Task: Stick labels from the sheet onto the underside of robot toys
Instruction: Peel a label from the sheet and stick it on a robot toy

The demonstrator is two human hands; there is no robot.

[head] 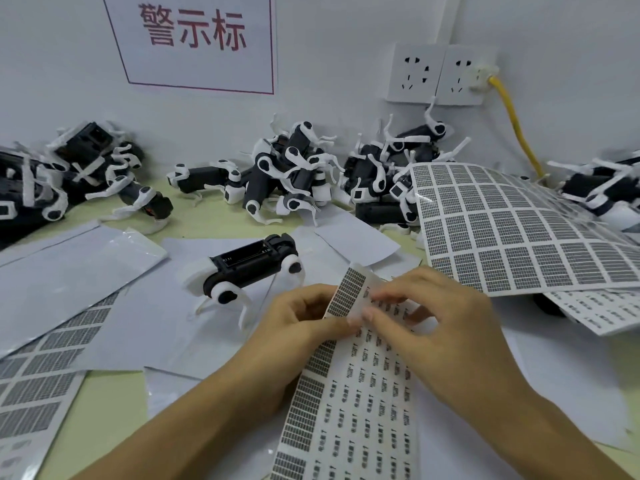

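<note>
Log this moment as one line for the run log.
step: peeling label | left hand: holds label sheet | right hand: pinches label | toy: upside down, unlabelled

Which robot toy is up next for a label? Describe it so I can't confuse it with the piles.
Start from the red-lettered sign on the wall and drop down past the middle pile of toys. The robot toy lies alone on white paper, just beyond the left hand. Unlike the heaped ones, it lies belly-up, its open black compartment showing.

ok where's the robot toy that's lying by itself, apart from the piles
In the head view it lies belly-up at centre: the lone robot toy rests on white paper just beyond the left hand, in front of the middle pile of toys.
</note>
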